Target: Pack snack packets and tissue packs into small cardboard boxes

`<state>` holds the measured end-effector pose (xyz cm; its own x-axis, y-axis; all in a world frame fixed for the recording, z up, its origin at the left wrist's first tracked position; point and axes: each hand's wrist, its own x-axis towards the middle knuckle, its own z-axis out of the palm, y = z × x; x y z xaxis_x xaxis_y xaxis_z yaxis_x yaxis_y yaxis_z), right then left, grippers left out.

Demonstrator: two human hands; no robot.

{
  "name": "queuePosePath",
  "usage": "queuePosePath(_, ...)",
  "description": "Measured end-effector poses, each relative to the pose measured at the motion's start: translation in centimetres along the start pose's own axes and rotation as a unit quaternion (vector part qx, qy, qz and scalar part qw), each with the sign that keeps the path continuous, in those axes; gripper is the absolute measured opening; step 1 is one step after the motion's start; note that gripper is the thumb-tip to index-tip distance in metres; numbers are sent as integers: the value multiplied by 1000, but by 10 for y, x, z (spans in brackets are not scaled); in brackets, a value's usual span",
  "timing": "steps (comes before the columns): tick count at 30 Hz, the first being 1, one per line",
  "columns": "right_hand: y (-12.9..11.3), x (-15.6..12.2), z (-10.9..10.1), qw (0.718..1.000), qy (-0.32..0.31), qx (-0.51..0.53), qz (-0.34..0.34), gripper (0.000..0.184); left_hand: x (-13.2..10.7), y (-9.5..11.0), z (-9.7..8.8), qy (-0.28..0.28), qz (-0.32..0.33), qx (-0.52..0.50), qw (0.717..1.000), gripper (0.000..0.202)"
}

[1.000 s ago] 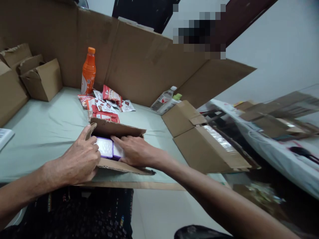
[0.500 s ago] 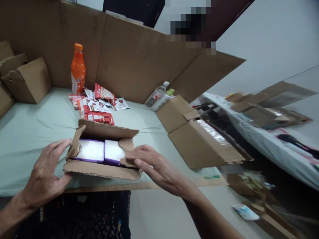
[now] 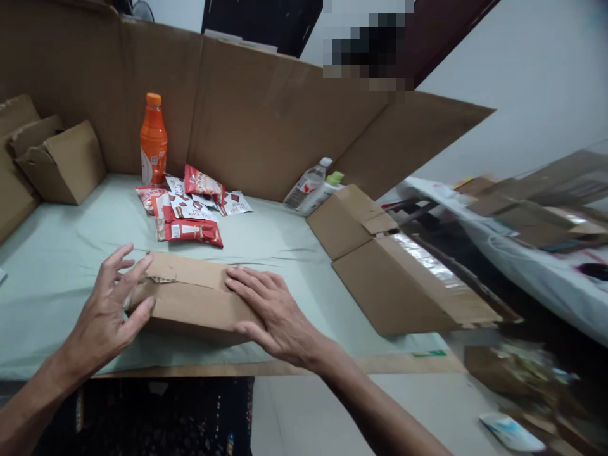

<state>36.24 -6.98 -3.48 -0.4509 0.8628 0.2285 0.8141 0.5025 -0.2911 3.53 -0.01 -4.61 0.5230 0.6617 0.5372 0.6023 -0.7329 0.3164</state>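
Note:
A small brown cardboard box (image 3: pixel 190 297) lies near the front edge of the table with its flaps folded shut. My right hand (image 3: pixel 268 310) lies flat on the lid, fingers stretched out, pressing on the right part of the top. My left hand (image 3: pixel 111 310) is at the box's left end, fingers spread, fingertips touching the corner. The contents of the box are hidden.
Red snack packets (image 3: pixel 190 209) and an orange drink bottle (image 3: pixel 153 139) stand behind the box. A clear bottle (image 3: pixel 308 183) lies at the cardboard wall (image 3: pixel 266 120). A larger flattened carton (image 3: pixel 389 266) lies to the right; small cartons (image 3: pixel 57 158) sit at the left.
The box's flaps were open, showing white and purple packs; now the flaps are folded shut. My right hand moved onto the lid and my left hand came to the left end.

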Motion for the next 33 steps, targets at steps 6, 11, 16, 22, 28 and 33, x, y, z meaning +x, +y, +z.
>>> queuePosePath(6, 6, 2, 2, 998, -57, -19, -12, 91, 4, -21, 5, -65, 43, -53, 996, 34)
queuePosePath(11, 13, 19, -2, 996, -85, 32, -25, 85, 11, -28, 13, -36, 41, -50, 997, 33)
queuePosePath(16, 35, -25, -10, 998, -15, 51, 34, 79, 14, -15, 34, -64, -10, -96, 993, 56)
queuePosePath(22, 140, -75, -36, 945, 128, -110, 279, 70, 9, -22, 74, -169, -38, -82, 981, 57)
queuePosePath(28, 241, -35, -55, 857, 163, -202, 444, 61, -8, -40, 108, -234, 1, 12, 972, 57)
queuePosePath(33, 276, -32, -58, 871, 224, -198, 389, 73, -13, -38, 90, -242, -15, 11, 970, 58)
